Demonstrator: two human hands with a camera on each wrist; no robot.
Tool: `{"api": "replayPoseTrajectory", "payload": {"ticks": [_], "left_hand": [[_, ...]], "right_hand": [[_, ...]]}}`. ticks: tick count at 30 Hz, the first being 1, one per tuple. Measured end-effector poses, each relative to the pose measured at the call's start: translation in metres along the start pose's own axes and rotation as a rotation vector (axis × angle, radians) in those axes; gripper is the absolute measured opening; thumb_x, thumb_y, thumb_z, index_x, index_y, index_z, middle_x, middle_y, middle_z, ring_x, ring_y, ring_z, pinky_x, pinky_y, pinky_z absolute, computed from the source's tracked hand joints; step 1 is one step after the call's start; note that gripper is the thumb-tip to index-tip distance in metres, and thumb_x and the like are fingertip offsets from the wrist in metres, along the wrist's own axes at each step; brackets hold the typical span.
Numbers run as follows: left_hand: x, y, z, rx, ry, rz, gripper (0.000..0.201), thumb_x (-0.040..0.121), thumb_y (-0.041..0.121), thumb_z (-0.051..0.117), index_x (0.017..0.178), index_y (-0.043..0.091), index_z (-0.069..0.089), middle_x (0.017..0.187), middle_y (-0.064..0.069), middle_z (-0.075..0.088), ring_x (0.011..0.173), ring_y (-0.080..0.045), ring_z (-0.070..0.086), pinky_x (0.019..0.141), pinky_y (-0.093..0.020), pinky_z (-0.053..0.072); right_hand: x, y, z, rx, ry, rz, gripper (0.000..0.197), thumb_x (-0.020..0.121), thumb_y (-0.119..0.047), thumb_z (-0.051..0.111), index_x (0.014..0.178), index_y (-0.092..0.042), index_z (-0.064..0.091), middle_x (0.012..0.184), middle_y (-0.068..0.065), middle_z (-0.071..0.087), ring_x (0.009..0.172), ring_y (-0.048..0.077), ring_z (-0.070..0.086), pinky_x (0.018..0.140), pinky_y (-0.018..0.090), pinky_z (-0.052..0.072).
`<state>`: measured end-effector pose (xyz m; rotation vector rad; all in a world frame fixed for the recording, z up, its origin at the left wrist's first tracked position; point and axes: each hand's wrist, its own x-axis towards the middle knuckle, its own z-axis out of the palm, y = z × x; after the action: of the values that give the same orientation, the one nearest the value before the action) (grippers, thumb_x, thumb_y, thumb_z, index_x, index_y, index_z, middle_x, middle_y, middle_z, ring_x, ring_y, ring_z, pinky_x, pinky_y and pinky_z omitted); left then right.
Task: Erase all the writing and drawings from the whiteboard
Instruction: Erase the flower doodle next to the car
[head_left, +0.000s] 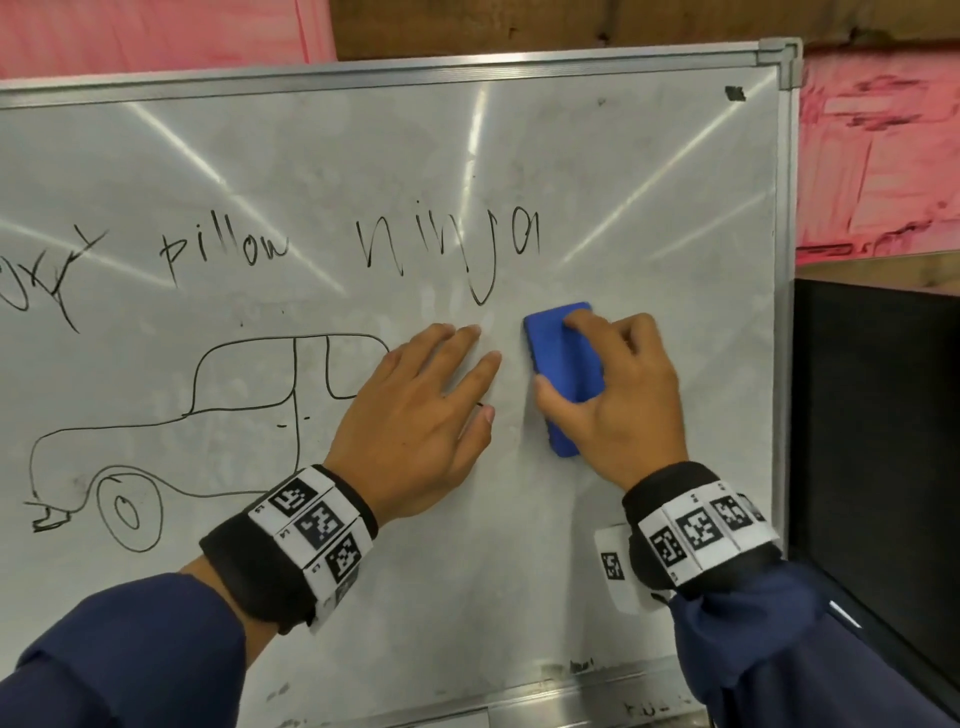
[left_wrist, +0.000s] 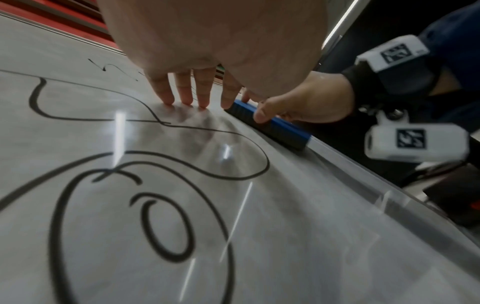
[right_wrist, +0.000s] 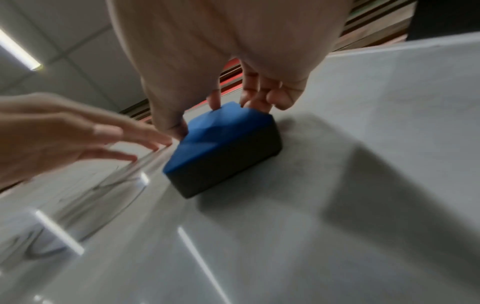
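A whiteboard (head_left: 649, 182) fills the head view, bearing the black words "pillow" (head_left: 223, 254) and "ninja" (head_left: 452, 244) and a car drawing (head_left: 171, 431) at lower left. My right hand (head_left: 613, 395) grips a blue eraser (head_left: 563, 374) by its sides and holds it flat on the board, below and right of "ninja". The eraser (right_wrist: 223, 148) shows a blue top and a dark felt base. My left hand (head_left: 421, 410) lies flat on the board with straight fingers (left_wrist: 182, 92), just left of the eraser and over the car's rear.
A black panel (head_left: 878, 467) stands right of the board's metal frame (head_left: 784, 260). Pink sheeting (head_left: 878, 156) and wood hang behind. The board's bottom rail (head_left: 519, 701) runs below my wrists. The board's right part carries only faint smears.
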<state>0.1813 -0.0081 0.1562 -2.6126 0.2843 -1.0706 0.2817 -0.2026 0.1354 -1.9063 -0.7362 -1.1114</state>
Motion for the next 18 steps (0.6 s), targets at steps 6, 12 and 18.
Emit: {"api": "replayPoseTrajectory", "payload": {"ticks": [6, 12, 18], "left_hand": [[-0.003, 0.006, -0.003, -0.119, 0.086, -0.031, 0.049, 0.1, 0.039, 0.037, 0.139, 0.014, 0.053, 0.141, -0.01, 0.053, 0.136, -0.028, 0.043, 0.107, -0.046, 0.039], [0.002, 0.035, 0.001, -0.347, 0.131, -0.073, 0.055, 0.088, 0.025, 0.06, 0.141, 0.016, 0.049, 0.131, -0.008, 0.05, 0.102, -0.021, 0.053, 0.081, -0.038, 0.054], [0.009, 0.086, 0.017, -0.326, 0.004, -0.104, 0.061, 0.08, 0.039, 0.066, 0.13, 0.01, 0.045, 0.139, -0.015, 0.041, 0.106, -0.027, 0.048, 0.087, -0.038, 0.05]], "right_hand": [[0.001, 0.009, -0.006, 0.03, 0.082, 0.123, 0.056, 0.074, -0.043, 0.08, 0.125, -0.03, 0.059, 0.103, 0.001, 0.045, 0.078, 0.015, 0.051, 0.069, 0.031, 0.051], [-0.018, 0.0, 0.002, 0.172, 0.016, 0.177, 0.058, 0.073, -0.048, 0.082, 0.123, -0.036, 0.056, 0.102, -0.004, 0.048, 0.082, 0.011, 0.055, 0.073, 0.023, 0.05], [-0.027, -0.006, 0.001, 0.433, -0.004, 0.375, 0.045, 0.075, -0.045, 0.08, 0.11, -0.04, 0.051, 0.097, 0.002, 0.06, 0.075, 0.014, 0.061, 0.069, 0.03, 0.056]]}}
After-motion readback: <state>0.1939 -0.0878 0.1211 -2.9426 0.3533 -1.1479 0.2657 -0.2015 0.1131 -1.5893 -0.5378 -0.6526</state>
